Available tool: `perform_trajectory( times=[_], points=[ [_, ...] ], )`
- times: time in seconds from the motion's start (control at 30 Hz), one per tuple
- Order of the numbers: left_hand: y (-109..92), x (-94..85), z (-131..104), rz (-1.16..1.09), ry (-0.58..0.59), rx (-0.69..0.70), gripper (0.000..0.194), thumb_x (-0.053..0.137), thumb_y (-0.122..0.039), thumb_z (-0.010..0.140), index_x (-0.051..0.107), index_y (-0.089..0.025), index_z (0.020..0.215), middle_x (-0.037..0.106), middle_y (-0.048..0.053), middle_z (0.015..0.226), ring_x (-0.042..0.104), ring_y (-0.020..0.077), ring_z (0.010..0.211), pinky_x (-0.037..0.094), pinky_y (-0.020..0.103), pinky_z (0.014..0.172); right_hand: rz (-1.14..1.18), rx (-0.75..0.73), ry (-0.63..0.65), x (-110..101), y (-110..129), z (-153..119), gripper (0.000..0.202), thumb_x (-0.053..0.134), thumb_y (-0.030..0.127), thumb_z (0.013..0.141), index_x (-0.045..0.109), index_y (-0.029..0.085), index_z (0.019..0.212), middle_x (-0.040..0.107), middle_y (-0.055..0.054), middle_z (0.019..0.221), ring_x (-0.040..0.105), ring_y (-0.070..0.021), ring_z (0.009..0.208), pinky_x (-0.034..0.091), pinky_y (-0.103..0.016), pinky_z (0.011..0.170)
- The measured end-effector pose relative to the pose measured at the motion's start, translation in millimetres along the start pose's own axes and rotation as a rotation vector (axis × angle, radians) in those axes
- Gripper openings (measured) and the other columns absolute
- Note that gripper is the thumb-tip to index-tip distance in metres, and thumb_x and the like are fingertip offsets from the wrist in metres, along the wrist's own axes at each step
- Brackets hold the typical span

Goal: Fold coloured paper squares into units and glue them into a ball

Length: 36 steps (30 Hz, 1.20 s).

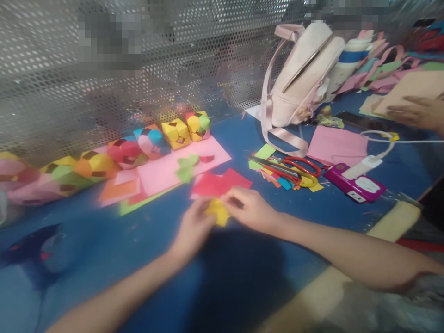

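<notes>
Between my two hands is a small folded piece of yellow paper, blurred by motion. My left hand grips its left side. On its upper right edge my right hand pinches, thumb and fingers closed together. Just beyond my hands lies red paper, with a pink sheet behind it. Green folded paper pieces rest on the pink sheet. Farther back stands a row of folded paper cubes, among them a yellow cube and a multicoloured cube.
Right of my hands lie red-handled scissors on paper scraps, and a purple power strip with a white plug. A pale bag leans against the perforated metal panel. Another person's hand is at far right. A dark blue glue gun-like object lies left.
</notes>
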<state>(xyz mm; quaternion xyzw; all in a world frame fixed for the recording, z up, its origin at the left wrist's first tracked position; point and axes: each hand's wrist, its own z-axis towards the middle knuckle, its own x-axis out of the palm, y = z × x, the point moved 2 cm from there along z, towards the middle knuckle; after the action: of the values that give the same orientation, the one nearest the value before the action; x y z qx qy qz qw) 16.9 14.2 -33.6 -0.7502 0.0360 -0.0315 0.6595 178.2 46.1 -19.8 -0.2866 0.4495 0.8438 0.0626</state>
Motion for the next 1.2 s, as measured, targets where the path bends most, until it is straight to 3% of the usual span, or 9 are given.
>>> perform_trajectory(
  times=[0.23,0.43,0.7,0.83,0.97,1.03,1.13,1.2],
  points=[
    [2,-3.2,2,-0.112,-0.024,-0.033,0.021,0.061,-0.018,0.074,0.059,-0.016,0.096,0.066,0.003,0.090,0.061,0.0134,0.078,0.046,0.024,0.072,0.007,-0.037,-0.048,-9,3,3,0.009,0.052,0.012,0.078,0.053,0.017,0.070,0.053,0.001,0.064,0.050,-0.0097,0.058,0.040,-0.021,0.056],
    [-2,-1.4,1,-0.086,-0.098,-0.047,0.026,0.067,-0.023,0.068,0.062,-0.014,0.092,0.068,0.005,0.089,0.062,0.0158,0.077,0.046,0.026,0.070,0.097,0.142,-0.083,-16,1,6,0.010,0.054,0.016,0.075,0.050,0.019,0.066,0.051,0.004,0.060,0.048,-0.0092,0.055,0.039,-0.020,0.052],
    [-9,-11.6,3,0.059,-0.198,-0.031,0.020,0.065,-0.032,0.069,0.066,-0.014,0.077,0.068,0.003,0.073,0.059,0.0157,0.067,0.045,0.026,0.065,0.269,0.348,-0.183,-20,-12,12,0.011,0.056,0.023,0.075,0.051,0.019,0.067,0.055,0.003,0.060,0.052,-0.0101,0.053,0.042,-0.021,0.049],
    [-17,-11.2,1,0.175,-0.209,0.023,0.019,0.064,-0.032,0.071,0.064,-0.016,0.079,0.065,0.001,0.073,0.057,0.0148,0.066,0.043,0.025,0.062,0.264,0.380,-0.110,-11,-13,9,0.013,0.058,0.026,0.076,0.053,0.018,0.067,0.059,0.002,0.061,0.055,-0.0110,0.055,0.044,-0.022,0.052],
    [-24,-7.9,-1,0.496,-0.140,0.220,0.004,0.058,-0.020,0.074,0.062,-0.018,0.073,0.058,0.000,0.072,0.052,0.0135,0.067,0.041,0.025,0.064,0.256,0.301,0.013,0,-5,3,0.008,0.057,0.021,0.077,0.055,0.017,0.070,0.061,0.002,0.063,0.057,-0.0103,0.057,0.045,-0.020,0.053],
    [-25,-7.6,-1,0.645,-0.133,0.356,0.007,0.058,-0.014,0.072,0.062,-0.020,0.069,0.055,0.000,0.073,0.051,0.0147,0.072,0.042,0.026,0.068,0.194,0.221,0.019,0,-1,1,0.007,0.056,0.017,0.077,0.055,0.017,0.070,0.060,0.002,0.062,0.056,-0.0090,0.056,0.044,-0.019,0.053],
    [-26,-8.0,0,0.746,-0.157,0.467,0.007,0.060,-0.014,0.070,0.063,-0.021,0.069,0.055,0.004,0.089,0.052,0.0199,0.090,0.043,0.033,0.080,0.059,0.080,-0.004,-4,3,1,0.010,0.055,0.015,0.078,0.055,0.017,0.069,0.057,0.002,0.062,0.052,-0.0083,0.055,0.042,-0.018,0.053],
    [-27,-6.3,0,0.751,-0.105,0.472,0.006,0.061,-0.015,0.071,0.061,-0.020,0.068,0.055,0.007,0.104,0.052,0.0227,0.101,0.043,0.037,0.087,-0.016,-0.017,0.002,-8,4,2,0.011,0.054,0.014,0.079,0.054,0.017,0.068,0.056,0.002,0.062,0.051,-0.0087,0.055,0.041,-0.019,0.053]
  ],
)
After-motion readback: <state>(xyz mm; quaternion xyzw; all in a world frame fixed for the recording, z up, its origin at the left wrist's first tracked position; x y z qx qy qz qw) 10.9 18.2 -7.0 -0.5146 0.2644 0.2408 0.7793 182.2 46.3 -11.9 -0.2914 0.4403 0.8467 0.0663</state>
